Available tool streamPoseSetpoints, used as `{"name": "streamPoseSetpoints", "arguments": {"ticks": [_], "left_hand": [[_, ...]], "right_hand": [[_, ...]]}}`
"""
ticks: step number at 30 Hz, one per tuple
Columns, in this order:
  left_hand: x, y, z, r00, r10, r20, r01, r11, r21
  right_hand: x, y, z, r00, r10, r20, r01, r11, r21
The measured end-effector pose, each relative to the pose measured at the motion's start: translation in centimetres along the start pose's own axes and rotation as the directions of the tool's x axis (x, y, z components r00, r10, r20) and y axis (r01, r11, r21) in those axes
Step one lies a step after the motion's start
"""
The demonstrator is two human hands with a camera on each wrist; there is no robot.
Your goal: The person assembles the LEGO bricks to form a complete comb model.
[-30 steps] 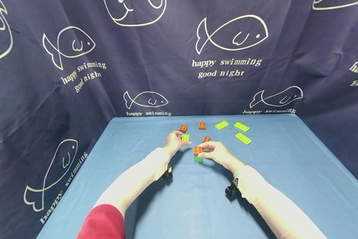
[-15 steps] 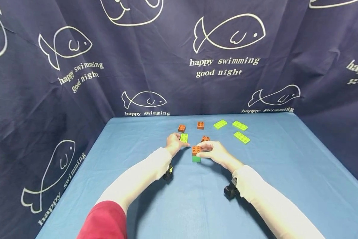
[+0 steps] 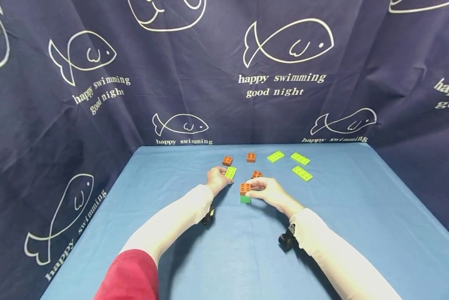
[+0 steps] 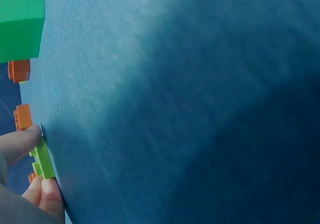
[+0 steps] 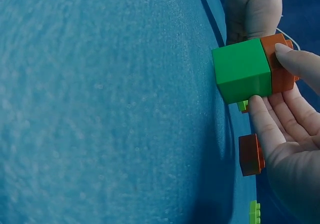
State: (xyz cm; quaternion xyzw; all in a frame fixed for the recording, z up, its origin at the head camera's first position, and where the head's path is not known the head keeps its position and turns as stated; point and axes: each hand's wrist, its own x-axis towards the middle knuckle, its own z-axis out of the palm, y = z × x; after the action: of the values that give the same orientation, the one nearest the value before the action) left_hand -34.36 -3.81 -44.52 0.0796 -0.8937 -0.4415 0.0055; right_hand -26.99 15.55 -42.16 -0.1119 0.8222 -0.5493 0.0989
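My right hand [image 3: 273,192] grips an orange toy brick [image 3: 245,188] that sits on top of a green brick [image 3: 245,199]. The right wrist view shows the thumb on the orange brick [image 5: 278,63], with a fingertip touching the green brick [image 5: 242,71]. To the left, my left hand [image 3: 217,180] pinches a lime green plate [image 3: 230,172] by its two ends. Seen from the left wrist, the lime plate [image 4: 45,159] lies between thumb and fingers, at or close to the blue cloth; I cannot tell whether it is lifted.
Orange bricks [image 3: 227,161] [image 3: 251,157] stand near the back edge of the blue table [image 3: 224,258]. Another orange brick [image 3: 257,174] is partly hidden behind my right hand. Lime plates [image 3: 275,156] [image 3: 300,158] [image 3: 302,173] lie at the back right. A dark printed curtain [image 3: 224,104] hangs behind.
The lime plate in my left hand has turned slightly clockwise, its far end now leaning right. My right hand keeps hold of the brick stack, almost still. The head view has shifted a little.
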Motion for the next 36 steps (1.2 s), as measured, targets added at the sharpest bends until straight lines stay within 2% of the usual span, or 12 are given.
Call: {"name": "streamPoseSetpoints", "arguments": {"ticks": [8, 15, 18, 22, 32, 36], "left_hand": [[0.0, -0.4, -0.7, 0.998, 0.043, 0.036, -0.045, 0.998, 0.042], [0.1, -0.9, -1.1, 0.991, 0.107, 0.084, -0.113, 0.991, 0.070], [0.2, -1.3, -1.2, 0.983, 0.152, 0.104, -0.162, 0.983, 0.090], [0.5, -1.6, -1.5, 0.973, 0.189, 0.134, -0.200, 0.977, 0.071], [0.3, -0.5, -2.3, 0.938, 0.252, 0.239, -0.253, 0.967, -0.024], [0.2, -0.1, -2.5, 0.925, 0.282, 0.253, -0.282, 0.959, -0.035]], "right_hand": [[0.9, 1.7, 0.2, 1.000, -0.029, -0.010, 0.029, 0.999, 0.015], [1.0, 1.8, 0.2, 1.000, 0.003, -0.007, -0.002, 1.000, 0.027], [0.8, 1.6, 0.3, 1.000, 0.007, -0.005, -0.007, 0.999, 0.035], [0.6, 1.4, 0.2, 1.000, 0.003, -0.008, -0.002, 0.999, 0.041], [0.8, 1.6, 0.4, 1.000, 0.024, -0.018, -0.023, 0.998, 0.051], [0.8, 1.6, 0.5, 1.000, 0.025, -0.018, -0.024, 0.998, 0.058]]}}
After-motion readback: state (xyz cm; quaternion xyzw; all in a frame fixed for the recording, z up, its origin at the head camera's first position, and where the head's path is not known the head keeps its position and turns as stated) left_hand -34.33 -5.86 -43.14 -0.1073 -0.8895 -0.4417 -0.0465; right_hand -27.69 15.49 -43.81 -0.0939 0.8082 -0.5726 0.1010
